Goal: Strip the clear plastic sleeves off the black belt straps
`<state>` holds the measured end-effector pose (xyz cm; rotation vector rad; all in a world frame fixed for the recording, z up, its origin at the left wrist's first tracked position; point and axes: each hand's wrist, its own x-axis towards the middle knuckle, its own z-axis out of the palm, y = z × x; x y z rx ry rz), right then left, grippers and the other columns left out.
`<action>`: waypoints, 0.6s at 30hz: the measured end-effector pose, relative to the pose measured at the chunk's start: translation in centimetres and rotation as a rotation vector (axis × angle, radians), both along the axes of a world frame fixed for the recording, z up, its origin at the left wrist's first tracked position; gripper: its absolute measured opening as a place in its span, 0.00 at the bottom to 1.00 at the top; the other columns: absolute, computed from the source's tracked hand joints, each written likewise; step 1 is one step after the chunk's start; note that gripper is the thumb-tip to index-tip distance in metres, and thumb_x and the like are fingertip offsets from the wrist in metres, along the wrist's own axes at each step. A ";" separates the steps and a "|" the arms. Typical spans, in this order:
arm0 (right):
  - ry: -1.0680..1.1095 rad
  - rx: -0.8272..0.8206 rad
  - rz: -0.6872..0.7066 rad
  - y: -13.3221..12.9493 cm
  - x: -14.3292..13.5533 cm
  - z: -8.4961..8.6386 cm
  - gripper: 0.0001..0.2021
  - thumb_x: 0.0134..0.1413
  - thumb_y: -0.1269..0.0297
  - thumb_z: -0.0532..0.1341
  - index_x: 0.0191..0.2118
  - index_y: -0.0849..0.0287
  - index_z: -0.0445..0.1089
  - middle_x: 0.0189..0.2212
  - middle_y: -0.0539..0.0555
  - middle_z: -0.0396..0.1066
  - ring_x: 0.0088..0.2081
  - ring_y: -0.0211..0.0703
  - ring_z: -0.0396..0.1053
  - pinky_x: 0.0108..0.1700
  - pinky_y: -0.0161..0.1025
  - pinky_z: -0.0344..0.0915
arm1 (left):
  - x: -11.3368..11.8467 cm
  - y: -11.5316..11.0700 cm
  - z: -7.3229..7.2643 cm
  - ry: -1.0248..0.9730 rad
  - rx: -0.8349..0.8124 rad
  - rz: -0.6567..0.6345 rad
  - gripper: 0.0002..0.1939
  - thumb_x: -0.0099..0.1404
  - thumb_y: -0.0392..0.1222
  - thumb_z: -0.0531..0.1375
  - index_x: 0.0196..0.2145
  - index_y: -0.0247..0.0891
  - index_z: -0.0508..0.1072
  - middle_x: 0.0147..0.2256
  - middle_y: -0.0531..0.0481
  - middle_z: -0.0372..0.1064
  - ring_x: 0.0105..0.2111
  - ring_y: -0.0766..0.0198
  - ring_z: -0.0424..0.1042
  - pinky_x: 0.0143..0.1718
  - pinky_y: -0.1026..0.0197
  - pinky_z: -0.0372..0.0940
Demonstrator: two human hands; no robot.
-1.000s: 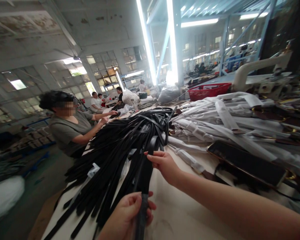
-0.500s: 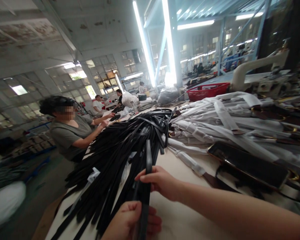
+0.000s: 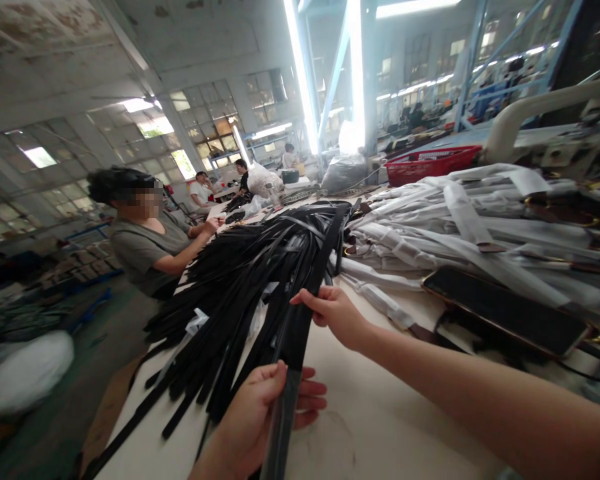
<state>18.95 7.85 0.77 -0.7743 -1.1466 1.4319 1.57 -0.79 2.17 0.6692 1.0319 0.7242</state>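
Strap [image 3: 296, 350], black and flat, slants along the right side of the black pile [image 3: 235, 270] in the head view, the right hand [image 3: 333, 310] pinching it at the pile's right edge and the left hand [image 3: 260, 403], by the pile's near end, holding it under the thumb with the other fingers spread behind. Right of the pile lie white-wrapped strips [image 3: 397, 257] and a dark phone [image 3: 505, 311]; a red basket [image 3: 430, 167] is behind it to the right, a co-worker [image 3: 143, 250] to its left.
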 end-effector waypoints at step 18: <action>-0.001 0.137 0.016 0.8 1.1 -0.5 0.18 0.49 0.51 0.67 0.33 0.65 0.77 0.14 0.45 0.57 0.17 0.28 0.50 0.18 0.31 0.43 | -0.4 0.3 -0.1 -0.038 0.045 -0.068 0.18 0.68 0.45 0.53 0.41 0.28 0.75 0.40 0.32 0.76 0.41 0.49 0.76 0.42 0.53 0.69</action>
